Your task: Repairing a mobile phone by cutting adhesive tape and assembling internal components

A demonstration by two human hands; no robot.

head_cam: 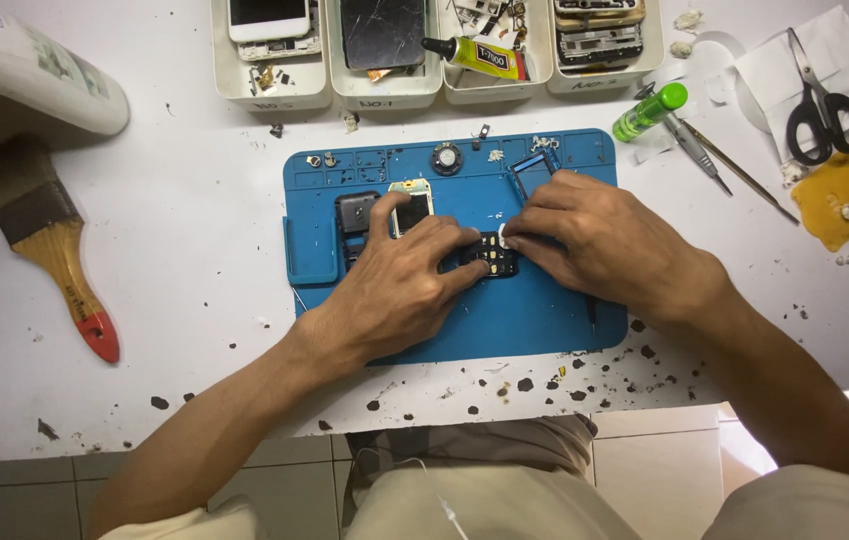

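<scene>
Where both hands meet on blue mat (544, 320), left hand (399, 285) and right hand (604, 245) pinch small black part (492, 256) between fingertips. Beyond left fingers: phone piece (410, 205). Farther: white trays (274, 85), glue tube (474, 55).

Probably a phone repair workshop: blue repair mat (544, 320), parts trays (274, 90).

Single head view, looking steeply down, close over blue mat (544, 320) on white table (184, 250).
</scene>
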